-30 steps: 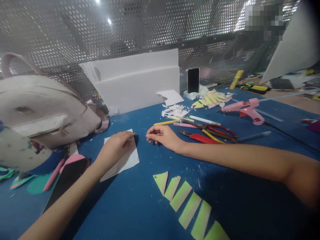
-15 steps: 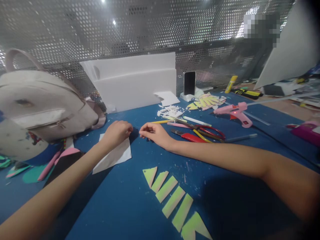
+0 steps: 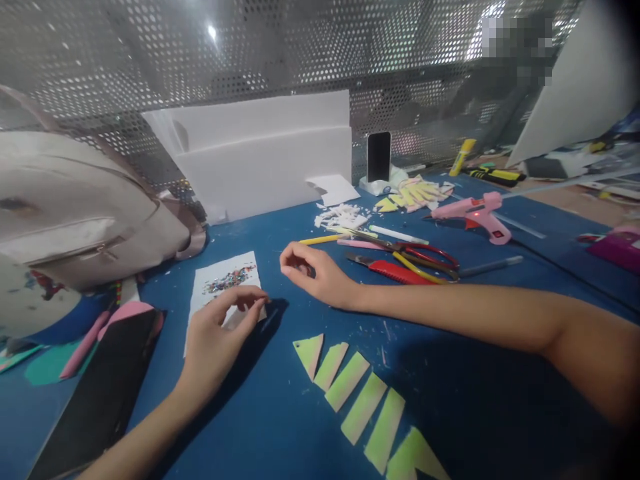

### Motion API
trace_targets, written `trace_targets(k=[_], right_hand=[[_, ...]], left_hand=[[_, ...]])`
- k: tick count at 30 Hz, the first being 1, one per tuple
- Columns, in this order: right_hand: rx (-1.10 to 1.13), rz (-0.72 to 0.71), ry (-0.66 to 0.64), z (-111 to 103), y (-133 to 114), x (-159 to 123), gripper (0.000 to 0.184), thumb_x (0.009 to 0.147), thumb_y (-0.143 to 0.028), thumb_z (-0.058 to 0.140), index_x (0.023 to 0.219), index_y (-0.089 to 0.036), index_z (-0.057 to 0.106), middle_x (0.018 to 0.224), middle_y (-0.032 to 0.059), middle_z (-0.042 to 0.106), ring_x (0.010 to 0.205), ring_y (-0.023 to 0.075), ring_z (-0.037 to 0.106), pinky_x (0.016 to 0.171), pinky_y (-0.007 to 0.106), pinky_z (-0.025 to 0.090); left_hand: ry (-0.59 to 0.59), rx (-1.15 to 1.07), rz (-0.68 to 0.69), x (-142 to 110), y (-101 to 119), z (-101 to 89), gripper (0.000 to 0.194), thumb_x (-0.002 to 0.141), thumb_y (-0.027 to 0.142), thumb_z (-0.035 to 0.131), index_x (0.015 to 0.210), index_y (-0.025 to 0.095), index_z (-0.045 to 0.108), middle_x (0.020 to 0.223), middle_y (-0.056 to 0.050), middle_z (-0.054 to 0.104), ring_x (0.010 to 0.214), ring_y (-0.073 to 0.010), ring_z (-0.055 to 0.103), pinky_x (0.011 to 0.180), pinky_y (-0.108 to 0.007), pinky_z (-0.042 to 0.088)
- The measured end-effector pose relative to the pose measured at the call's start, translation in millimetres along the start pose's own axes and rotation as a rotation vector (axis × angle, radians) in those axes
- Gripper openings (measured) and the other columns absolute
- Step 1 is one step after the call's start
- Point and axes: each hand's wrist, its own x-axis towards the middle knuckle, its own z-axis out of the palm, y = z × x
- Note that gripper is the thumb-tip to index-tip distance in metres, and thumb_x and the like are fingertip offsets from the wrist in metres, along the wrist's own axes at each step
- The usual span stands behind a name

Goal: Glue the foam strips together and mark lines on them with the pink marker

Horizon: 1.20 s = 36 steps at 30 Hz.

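My left hand (image 3: 215,337) hovers over the near edge of a white paper sheet (image 3: 200,283), thumb and fingers pinched close together. Whatever the pinch may hold is too small to make out. On the sheet lies a small heap of multicoloured bits (image 3: 227,280). My right hand (image 3: 323,275) rests on the blue table right of the sheet, fingers curled in toward the thumb; what is in them, if anything, is hidden. Below both hands, green-and-cream fish-shaped pieces (image 3: 349,381) lie in a slanting row, separated by narrow gaps.
Beyond my right forearm are a red-handled cutter (image 3: 400,272), scissors (image 3: 433,257), pens and white scraps (image 3: 343,217). A pink glue gun (image 3: 475,213) lies farther right. A phone (image 3: 379,157) and white boards (image 3: 270,163) stand behind. Left are a backpack (image 3: 95,200) and a black case (image 3: 100,393).
My left hand has moved down toward me, away from my right hand, uncovering the multicoloured bits on the paper. My right hand stays in nearly the same place. The view has shifted slightly.
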Motion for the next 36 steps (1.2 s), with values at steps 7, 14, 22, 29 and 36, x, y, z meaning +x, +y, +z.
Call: trace_targets(k=[7, 14, 22, 29, 36], right_hand=[[-0.257, -0.242, -0.227, 1, -8, -6, 0.006, 0.092, -0.017, 0.045, 0.087, -0.019, 0.049, 0.081, 0.0014, 0.054, 0.078, 0.0145, 0.046, 0.073, 0.028, 0.037], [-0.306, -0.259, -0.281, 1, -7, -5, 0.009, 0.088, -0.014, 0.043, 0.081, -0.020, 0.044, 0.074, 0.0001, 0.050, 0.073, 0.0144, 0.042, 0.069, 0.028, 0.035], [-0.321, -0.288, -0.327, 3, -3, -6, 0.018, 0.082, -0.012, 0.045, 0.069, -0.020, 0.034, 0.063, -0.0027, 0.041, 0.065, 0.0133, 0.032, 0.065, 0.029, 0.031], [-0.343, -0.238, -0.297, 3, -4, -6, 0.020, 0.078, -0.012, 0.045, 0.067, -0.020, 0.031, 0.063, -0.0027, 0.040, 0.065, 0.0132, 0.032, 0.064, 0.028, 0.029], [-0.377, -0.153, -0.262, 3, -4, -6, 0.021, 0.079, -0.014, 0.046, 0.066, -0.020, 0.031, 0.061, -0.0025, 0.040, 0.065, 0.0135, 0.033, 0.062, 0.028, 0.027]], left_hand=[[0.002, -0.133, -0.152, -3, -6, -3.8, 0.013, 0.085, 0.039, 0.067, 0.088, 0.027, 0.070, 0.088, 0.003, 0.072, 0.083, -0.0163, 0.065, 0.072, -0.027, 0.049], [0.034, -0.190, -0.239, -1, -9, -1.1, 0.015, 0.080, 0.041, 0.072, 0.087, 0.028, 0.069, 0.085, 0.004, 0.071, 0.080, -0.0151, 0.063, 0.070, -0.026, 0.049], [0.028, -0.166, -0.263, -4, -15, -3.0, 0.017, 0.082, 0.045, 0.069, 0.088, 0.030, 0.071, 0.089, 0.003, 0.071, 0.085, -0.0171, 0.064, 0.072, -0.029, 0.049], [0.051, -0.157, -0.239, -3, -12, -1.4, 0.015, 0.082, 0.044, 0.069, 0.087, 0.030, 0.071, 0.092, 0.004, 0.072, 0.088, -0.0171, 0.064, 0.073, -0.029, 0.050], [0.058, -0.149, -0.226, -3, -11, -2.8, 0.015, 0.084, 0.043, 0.068, 0.087, 0.029, 0.071, 0.091, 0.003, 0.072, 0.088, -0.0176, 0.065, 0.074, -0.029, 0.052]])
